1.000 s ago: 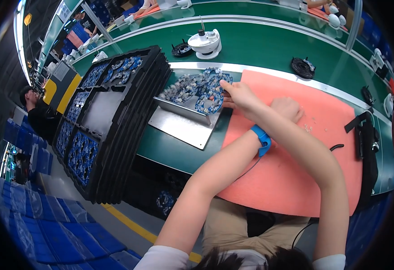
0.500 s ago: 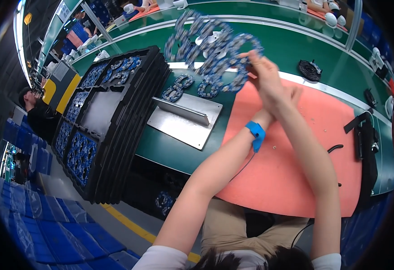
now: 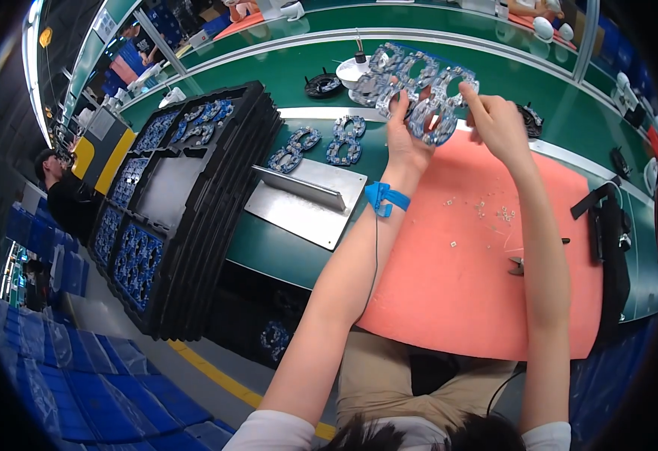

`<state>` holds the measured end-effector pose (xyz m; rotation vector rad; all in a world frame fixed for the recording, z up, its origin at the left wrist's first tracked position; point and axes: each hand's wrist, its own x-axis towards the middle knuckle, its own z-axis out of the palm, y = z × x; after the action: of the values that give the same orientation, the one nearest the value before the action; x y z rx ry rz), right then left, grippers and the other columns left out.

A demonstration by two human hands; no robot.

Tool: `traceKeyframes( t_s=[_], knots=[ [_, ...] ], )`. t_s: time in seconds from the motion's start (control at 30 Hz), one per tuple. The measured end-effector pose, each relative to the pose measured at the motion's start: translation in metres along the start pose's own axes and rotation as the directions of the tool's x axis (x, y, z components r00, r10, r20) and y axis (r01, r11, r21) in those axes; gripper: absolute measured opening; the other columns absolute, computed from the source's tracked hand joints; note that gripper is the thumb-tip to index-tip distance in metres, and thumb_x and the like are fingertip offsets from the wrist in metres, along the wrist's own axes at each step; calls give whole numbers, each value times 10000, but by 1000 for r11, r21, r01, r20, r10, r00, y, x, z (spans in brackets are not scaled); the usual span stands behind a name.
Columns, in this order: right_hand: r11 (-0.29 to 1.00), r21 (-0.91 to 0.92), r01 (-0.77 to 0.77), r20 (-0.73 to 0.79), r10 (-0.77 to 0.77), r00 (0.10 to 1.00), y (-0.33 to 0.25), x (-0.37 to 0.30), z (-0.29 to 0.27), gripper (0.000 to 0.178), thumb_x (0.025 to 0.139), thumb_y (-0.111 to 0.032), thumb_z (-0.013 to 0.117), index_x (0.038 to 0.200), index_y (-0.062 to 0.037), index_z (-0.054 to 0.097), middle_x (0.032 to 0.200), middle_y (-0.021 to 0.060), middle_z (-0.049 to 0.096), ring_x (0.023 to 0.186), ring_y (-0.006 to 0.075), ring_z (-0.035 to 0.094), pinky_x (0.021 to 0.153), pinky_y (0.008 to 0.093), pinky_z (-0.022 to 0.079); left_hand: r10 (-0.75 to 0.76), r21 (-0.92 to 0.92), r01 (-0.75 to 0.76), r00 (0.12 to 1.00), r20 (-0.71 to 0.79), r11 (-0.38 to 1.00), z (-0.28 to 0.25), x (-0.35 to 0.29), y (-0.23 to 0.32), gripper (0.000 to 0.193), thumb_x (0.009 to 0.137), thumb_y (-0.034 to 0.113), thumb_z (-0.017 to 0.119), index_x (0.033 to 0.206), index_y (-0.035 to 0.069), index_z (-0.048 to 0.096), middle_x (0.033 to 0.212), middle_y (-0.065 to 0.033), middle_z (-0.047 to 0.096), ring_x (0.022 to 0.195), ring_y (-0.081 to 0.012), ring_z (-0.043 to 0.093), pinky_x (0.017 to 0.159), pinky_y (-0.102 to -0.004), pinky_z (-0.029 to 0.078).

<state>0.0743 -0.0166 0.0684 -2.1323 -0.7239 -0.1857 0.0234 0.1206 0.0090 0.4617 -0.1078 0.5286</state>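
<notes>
A panel of joined ring-shaped blue circuit boards (image 3: 442, 124) is raised over the far edge of the pink mat (image 3: 449, 293). My left hand (image 3: 408, 143) grips its near edge from below, with the thumb up in front. My right hand (image 3: 500, 124) pinches the panel's right edge between thumb and fingers. A blue wrist strap (image 3: 389, 199) with a cord is on my left wrist. Several small pale bits (image 3: 494, 213) lie scattered on the mat. Cutting pliers (image 3: 517, 264) rest there too, partly hidden by my right forearm.
Two separate circuit boards (image 3: 345, 140) lie behind a metal plate with an upright bar (image 3: 306, 212). At left, stacked black trays (image 3: 194, 248) hold more boards. Round black parts (image 3: 323, 84) sit on the green bench beyond. A person (image 3: 66, 188) is at far left.
The panel has swung right and lowered slightly. My left hand has come out from behind my right arm onto its near edge; my right hand has moved right, uncovering bits and pliers.
</notes>
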Motion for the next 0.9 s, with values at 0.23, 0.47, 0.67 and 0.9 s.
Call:
traceKeyframes(
  t_s=[0.23, 0.47, 0.67, 0.9],
  knots=[
    [655, -103, 748, 94, -742, 663, -59, -53, 42, 82, 778, -126, 663, 848, -87, 679, 757, 82, 663, 689, 238, 662, 618, 339, 530, -96, 85, 98, 995, -29, 992, -9, 6, -4, 320, 978, 366, 494, 1289, 298, 454, 1222, -44, 600, 1042, -171, 575, 827, -384, 500],
    [348, -222, 911, 252, -882, 399, -91, -95, 138, 114, 776, -106, 587, 797, -5, 636, 768, 68, 631, 717, 178, 663, 584, 299, 543, -139, 40, 136, 987, 84, 990, -21, 12, 1, 326, 967, 252, 485, 1289, 244, 437, 1218, -88, 596, 1097, -223, 579, 808, -426, 539],
    [471, -168, 866, 324, -804, 499, -81, -98, 117, 85, 695, -99, 602, 763, -54, 625, 745, 55, 630, 753, 189, 652, 611, 319, 540, -61, 163, 46, 994, 86, 985, -14, 7, -2, 369, 964, 213, 441, 1329, 252, 405, 1274, -132, 565, 1140, -254, 556, 896, -435, 518],
    [628, 1, 778, -276, -748, 604, -32, -95, -1, 210, 743, 51, 642, 933, -38, 660, 882, 78, 663, 785, 241, 658, 679, 334, 535, 65, 310, -42, 996, -66, 950, -3, 7, -16, 422, 952, 208, 470, 1363, 190, 378, 1235, -75, 579, 1086, -229, 592, 874, -402, 508]
  ],
)
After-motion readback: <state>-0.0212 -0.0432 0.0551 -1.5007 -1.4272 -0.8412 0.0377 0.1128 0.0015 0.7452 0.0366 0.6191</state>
